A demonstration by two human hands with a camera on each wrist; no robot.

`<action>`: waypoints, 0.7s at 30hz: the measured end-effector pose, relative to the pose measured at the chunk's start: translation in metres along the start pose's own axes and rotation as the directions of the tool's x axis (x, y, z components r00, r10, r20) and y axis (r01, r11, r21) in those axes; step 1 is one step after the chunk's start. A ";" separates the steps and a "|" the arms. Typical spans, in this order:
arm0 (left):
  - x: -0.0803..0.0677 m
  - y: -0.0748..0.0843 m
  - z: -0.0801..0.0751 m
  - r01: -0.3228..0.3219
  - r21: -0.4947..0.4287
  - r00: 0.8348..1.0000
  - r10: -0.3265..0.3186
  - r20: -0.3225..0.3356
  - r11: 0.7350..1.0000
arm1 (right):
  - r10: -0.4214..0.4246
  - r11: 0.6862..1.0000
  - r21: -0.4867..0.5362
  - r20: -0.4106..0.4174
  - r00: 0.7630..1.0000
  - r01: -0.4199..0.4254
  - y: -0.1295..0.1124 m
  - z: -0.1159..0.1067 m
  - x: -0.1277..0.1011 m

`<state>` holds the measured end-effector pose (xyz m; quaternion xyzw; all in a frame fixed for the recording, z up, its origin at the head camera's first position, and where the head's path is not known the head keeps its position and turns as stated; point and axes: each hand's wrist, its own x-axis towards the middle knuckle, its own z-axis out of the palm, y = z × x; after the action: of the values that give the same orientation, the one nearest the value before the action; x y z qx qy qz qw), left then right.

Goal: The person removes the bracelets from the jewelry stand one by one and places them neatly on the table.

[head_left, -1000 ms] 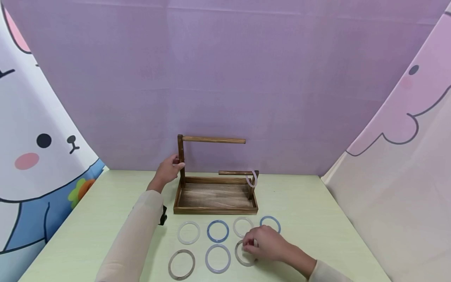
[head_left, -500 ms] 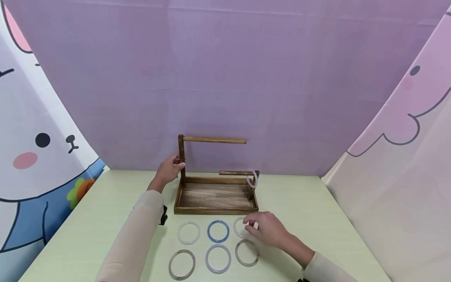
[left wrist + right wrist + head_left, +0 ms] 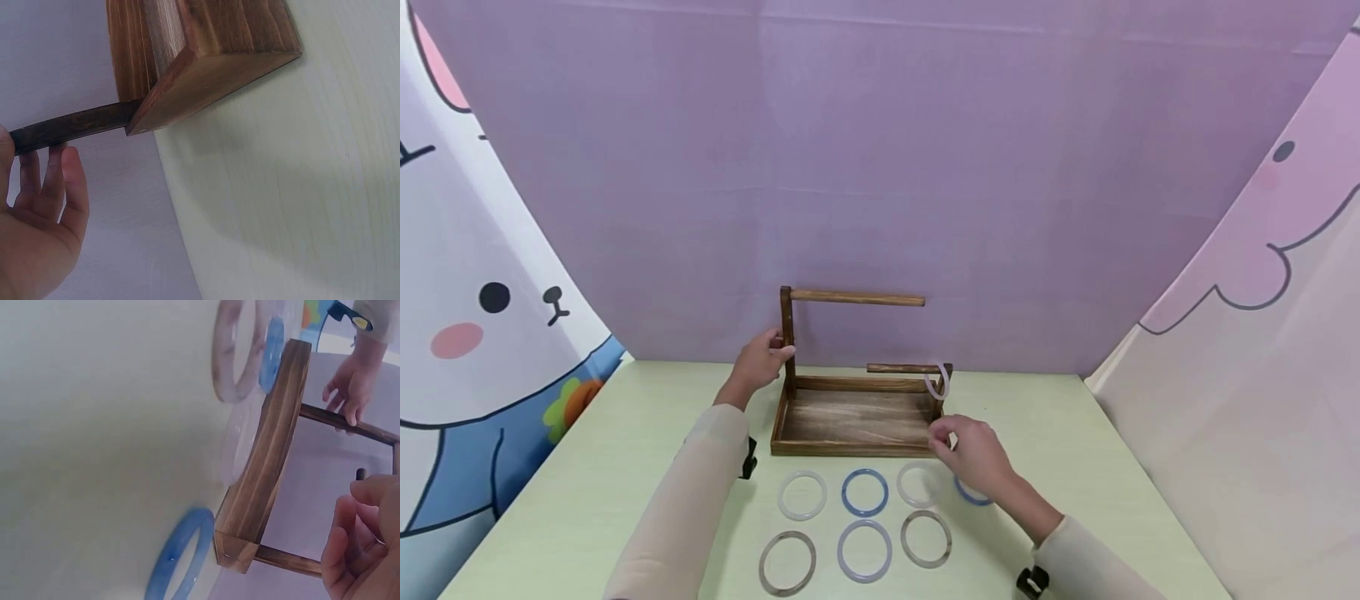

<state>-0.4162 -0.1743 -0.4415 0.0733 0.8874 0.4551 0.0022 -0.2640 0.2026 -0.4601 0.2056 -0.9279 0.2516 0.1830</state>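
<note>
My left hand (image 3: 758,363) grips the tall post of a dark wooden display rack (image 3: 861,448), thumb on one side and fingers on the other, as the left wrist view confirms. One pale lavender bangle (image 3: 943,383) hangs on the rack's lower bar at its short post. My right hand (image 3: 973,454), fingers loosely bent, is at the rack's front right corner; no bangle shows in it. Below lie a blue bangle (image 3: 973,502), partly covered by that hand, a whitish bangle (image 3: 917,504), a grey-brown bangle (image 3: 926,567) and a darker blue bangle (image 3: 865,514).
Farther left on the pale table (image 3: 1037,400) lie another whitish bangle (image 3: 802,518), a lavender bangle (image 3: 864,580) and a second grey-brown bangle (image 3: 787,592). The rack's upper bar (image 3: 857,297) juts rightward. A purple cloth (image 3: 925,167) hangs behind.
My right hand has moved from over the right grey-brown bangle, up past the blue one, to the rack's front right corner. The bangles lie where they were; my left hand keeps its grip.
</note>
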 end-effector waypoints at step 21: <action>-0.002 -0.002 -0.002 0.004 -0.014 1.000 -0.004 -0.003 1.000 | 0.254 0.967 0.049 -0.227 0.940 -0.250 0.018 -0.002 0.036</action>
<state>-0.4141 -0.1771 -0.4418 0.0708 0.8844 0.4614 0.0024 -0.3026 0.2077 -0.4502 0.0561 -0.9163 0.3041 0.2543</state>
